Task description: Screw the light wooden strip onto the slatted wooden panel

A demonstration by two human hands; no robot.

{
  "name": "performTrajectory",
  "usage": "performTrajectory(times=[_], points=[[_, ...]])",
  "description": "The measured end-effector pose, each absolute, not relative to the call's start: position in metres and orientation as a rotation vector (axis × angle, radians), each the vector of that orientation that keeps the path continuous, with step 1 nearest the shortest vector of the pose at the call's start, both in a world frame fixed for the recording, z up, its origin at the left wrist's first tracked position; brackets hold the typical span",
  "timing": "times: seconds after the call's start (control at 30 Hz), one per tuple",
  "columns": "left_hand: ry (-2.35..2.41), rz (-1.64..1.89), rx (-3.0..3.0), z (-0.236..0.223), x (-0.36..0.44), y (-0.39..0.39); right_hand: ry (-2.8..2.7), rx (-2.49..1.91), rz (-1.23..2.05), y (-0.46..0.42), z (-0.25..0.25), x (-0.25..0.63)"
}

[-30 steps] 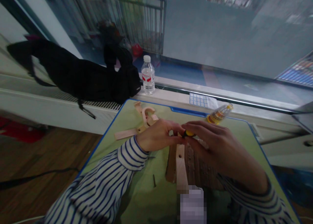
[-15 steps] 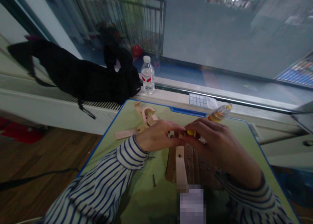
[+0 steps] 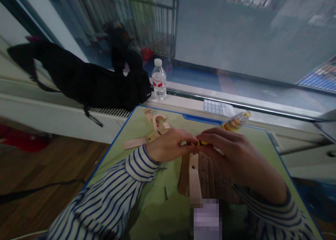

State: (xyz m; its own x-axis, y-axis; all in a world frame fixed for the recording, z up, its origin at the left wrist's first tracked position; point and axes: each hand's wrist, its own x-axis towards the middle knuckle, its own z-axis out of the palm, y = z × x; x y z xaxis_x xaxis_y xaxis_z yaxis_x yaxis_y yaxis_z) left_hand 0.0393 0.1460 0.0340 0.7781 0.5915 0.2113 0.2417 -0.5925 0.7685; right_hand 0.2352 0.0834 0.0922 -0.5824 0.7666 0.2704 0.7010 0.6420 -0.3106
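My left hand (image 3: 170,143) is closed in a pinch, thumb and fingertips meeting above a pale wooden piece (image 3: 195,180); what they hold is hidden. My right hand (image 3: 231,150) is closed too, its fingers round a small yellow and black thing (image 3: 203,142) whose kind I cannot make out. Both sets of fingertips touch or nearly touch. Beneath them, the wooden piece has a hole and lies along the left side of a brown corrugated cardboard stack (image 3: 215,177). A screw (image 3: 165,193) lies on the green tabletop (image 3: 147,212) to the left.
Several wooden parts (image 3: 159,124), one hook-shaped, lie at the table's back left. A clear bottle with a yellow label (image 3: 236,121) rests at the back right. Beyond the table edge are a water bottle (image 3: 159,80) and a black bag (image 3: 97,82). A blurred patch (image 3: 206,219) covers the near edge.
The yellow thing is now more covered by my right fingers, which have shifted slightly toward my left fingertips. My left hand and the wooden piece have hardly moved.
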Motion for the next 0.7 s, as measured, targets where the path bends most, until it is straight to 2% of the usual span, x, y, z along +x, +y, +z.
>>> performTrajectory(times=[0.27,0.7], points=[[0.593,0.562,2.206,0.0351,0.0375,0.1447,-2.490,-1.246,0.180,0.0842,0.0920,0.2331],[0.663,0.631,2.164,0.0383,0.0367,0.1469,-2.493,-1.124,0.296,0.0835,0.0897,0.2288]])
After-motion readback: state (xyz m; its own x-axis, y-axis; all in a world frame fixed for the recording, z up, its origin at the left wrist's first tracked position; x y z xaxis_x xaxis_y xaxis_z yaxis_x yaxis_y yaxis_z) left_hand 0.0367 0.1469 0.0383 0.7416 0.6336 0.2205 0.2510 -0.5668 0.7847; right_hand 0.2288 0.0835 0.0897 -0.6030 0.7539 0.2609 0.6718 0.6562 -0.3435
